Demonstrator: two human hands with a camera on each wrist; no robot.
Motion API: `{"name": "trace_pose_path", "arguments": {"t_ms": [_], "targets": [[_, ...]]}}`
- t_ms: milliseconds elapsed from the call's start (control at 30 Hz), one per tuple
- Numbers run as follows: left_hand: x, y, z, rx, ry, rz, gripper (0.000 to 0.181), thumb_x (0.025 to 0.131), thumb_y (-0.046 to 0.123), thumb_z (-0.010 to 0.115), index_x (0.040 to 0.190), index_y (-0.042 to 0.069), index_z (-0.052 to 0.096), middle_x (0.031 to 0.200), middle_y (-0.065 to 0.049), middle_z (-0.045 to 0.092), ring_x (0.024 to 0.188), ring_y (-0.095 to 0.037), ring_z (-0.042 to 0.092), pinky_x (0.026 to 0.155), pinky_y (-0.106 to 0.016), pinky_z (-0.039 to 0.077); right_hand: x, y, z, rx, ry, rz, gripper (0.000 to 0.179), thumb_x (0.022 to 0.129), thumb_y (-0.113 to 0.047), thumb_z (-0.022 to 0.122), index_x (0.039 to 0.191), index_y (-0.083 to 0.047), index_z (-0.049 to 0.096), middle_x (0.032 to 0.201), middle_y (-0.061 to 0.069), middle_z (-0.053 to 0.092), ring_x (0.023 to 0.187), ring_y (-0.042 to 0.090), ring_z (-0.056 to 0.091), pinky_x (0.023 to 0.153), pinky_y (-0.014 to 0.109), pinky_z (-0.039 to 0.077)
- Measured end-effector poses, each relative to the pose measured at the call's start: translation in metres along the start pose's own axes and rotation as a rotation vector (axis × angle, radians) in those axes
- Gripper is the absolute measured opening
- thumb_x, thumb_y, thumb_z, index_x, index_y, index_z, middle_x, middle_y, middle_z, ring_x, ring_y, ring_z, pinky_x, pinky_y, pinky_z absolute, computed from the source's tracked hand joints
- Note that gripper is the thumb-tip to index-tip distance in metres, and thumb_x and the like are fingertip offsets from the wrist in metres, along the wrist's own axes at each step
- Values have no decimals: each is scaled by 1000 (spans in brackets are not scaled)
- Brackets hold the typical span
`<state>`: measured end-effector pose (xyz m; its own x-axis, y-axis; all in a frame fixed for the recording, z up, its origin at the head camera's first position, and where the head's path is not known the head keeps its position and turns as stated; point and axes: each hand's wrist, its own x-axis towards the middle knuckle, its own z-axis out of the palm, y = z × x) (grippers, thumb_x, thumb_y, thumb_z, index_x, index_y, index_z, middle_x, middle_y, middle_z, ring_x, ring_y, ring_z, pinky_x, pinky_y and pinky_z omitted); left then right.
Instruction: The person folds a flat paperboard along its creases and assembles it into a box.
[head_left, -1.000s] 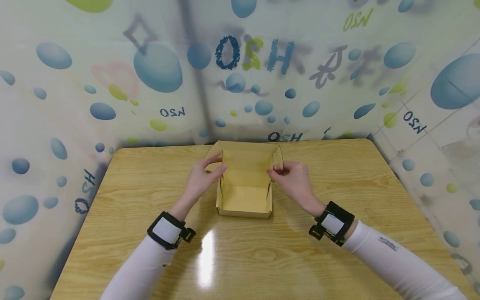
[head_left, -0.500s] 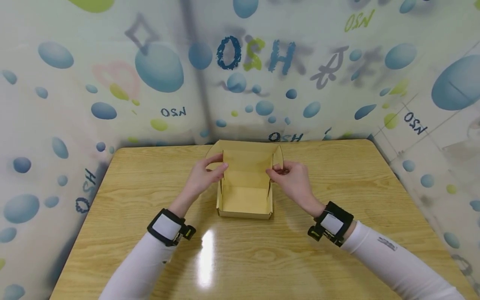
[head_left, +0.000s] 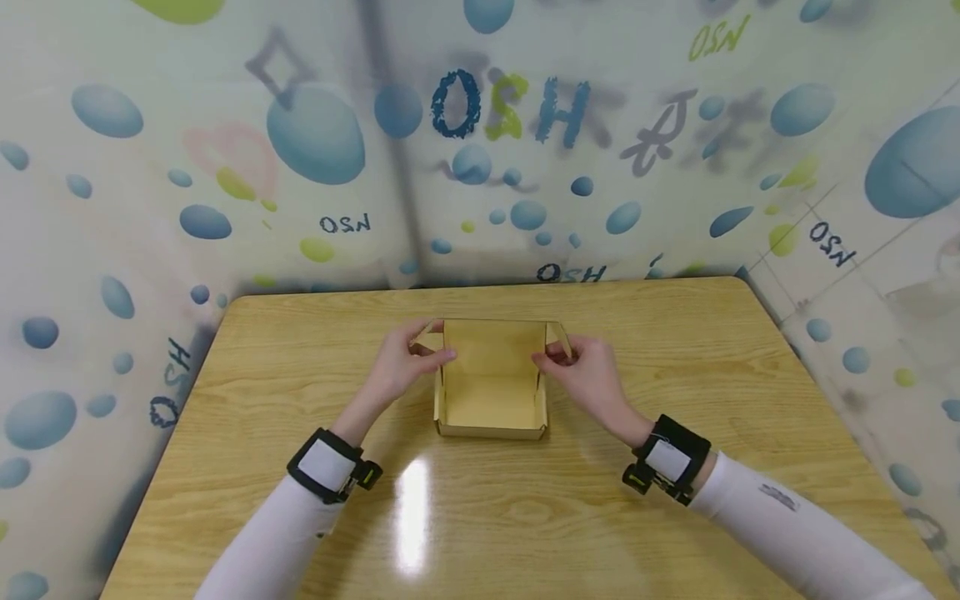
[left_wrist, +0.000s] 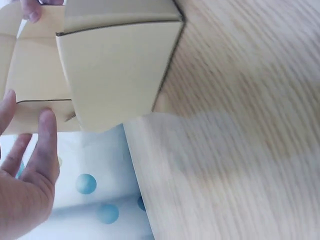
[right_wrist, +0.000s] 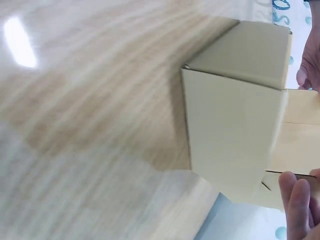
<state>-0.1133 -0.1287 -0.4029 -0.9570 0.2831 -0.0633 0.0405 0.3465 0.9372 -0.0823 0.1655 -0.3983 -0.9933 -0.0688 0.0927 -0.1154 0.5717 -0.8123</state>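
Note:
A small tan cardboard box (head_left: 491,432) stands on the table with its lid (head_left: 495,340) raised at the back. My left hand (head_left: 396,367) holds the lid's left side, thumb on the inner edge and fingers around the left side flap (head_left: 427,332). On the other side, my right hand (head_left: 588,373) pinches the lid near the right side flap (head_left: 561,338). In the left wrist view the box's outer wall (left_wrist: 120,75) fills the upper middle, with fingertips at the lid edge. The right wrist view shows bent fingers (right_wrist: 299,197) at the opposite edge.
The wood-grain table (head_left: 525,517) extends around the box. Behind it rises a wall covering (head_left: 285,208) printed with blue and green spots and letters. A wrist camera (head_left: 367,473) is strapped to the left wrist, another camera (head_left: 637,477) to the right.
The lid's top has come down and toward me, and its front flap no longer shows above the edge. Both hands have moved slightly nearer with it; the side flaps now angle outward.

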Motion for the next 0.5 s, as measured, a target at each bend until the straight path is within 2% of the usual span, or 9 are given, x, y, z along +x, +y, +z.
{"name": "trace_pose_path", "arguments": {"t_ms": [100, 200, 300, 400, 500], "targets": [[-5, -6, 0, 78, -9, 39, 56, 94, 14, 79, 146, 5, 60, 155, -22, 56, 105, -32, 76, 92, -41, 63, -7, 4, -1, -22, -30, -42, 18, 93, -12, 79, 78, -6, 73, 88, 15, 80, 66, 9, 64, 62, 19, 52], [-10, -12, 0, 154, -15, 74, 54, 93, 14, 81, 143, 10, 64, 153, -18, 58, 112, -35, 72, 99, -52, 59, -13, 9, -1, -45, -50, -100, 13, 92, -8, 79, 81, -6, 73, 91, 14, 81, 79, 20, 76, 72, 26, 63], [-13, -14, 1, 177, -22, 77, 53, 92, 15, 81, 142, 14, 65, 152, -12, 60, 117, -36, 66, 98, -50, 58, -16, 15, 0, -69, -54, -140, 3, 92, -6, 79, 93, -4, 77, 95, 16, 82, 89, 31, 80, 73, 32, 66], [-16, -14, 2, 180, -29, 69, 54, 92, 16, 81, 143, 15, 64, 155, -10, 57, 122, -37, 61, 92, -44, 58, -18, 18, -1, -98, -50, -170, 7, 92, -7, 79, 98, -4, 77, 95, 16, 82, 89, 31, 79, 72, 34, 66], [-17, -15, 3, 187, -25, 66, 55, 92, 16, 81, 145, 14, 62, 157, -11, 56, 124, -39, 60, 91, -44, 58, -18, 22, -5, -114, -70, -186, 21, 89, -13, 83, 107, -3, 77, 105, 16, 81, 98, 34, 77, 81, 43, 65]]}}
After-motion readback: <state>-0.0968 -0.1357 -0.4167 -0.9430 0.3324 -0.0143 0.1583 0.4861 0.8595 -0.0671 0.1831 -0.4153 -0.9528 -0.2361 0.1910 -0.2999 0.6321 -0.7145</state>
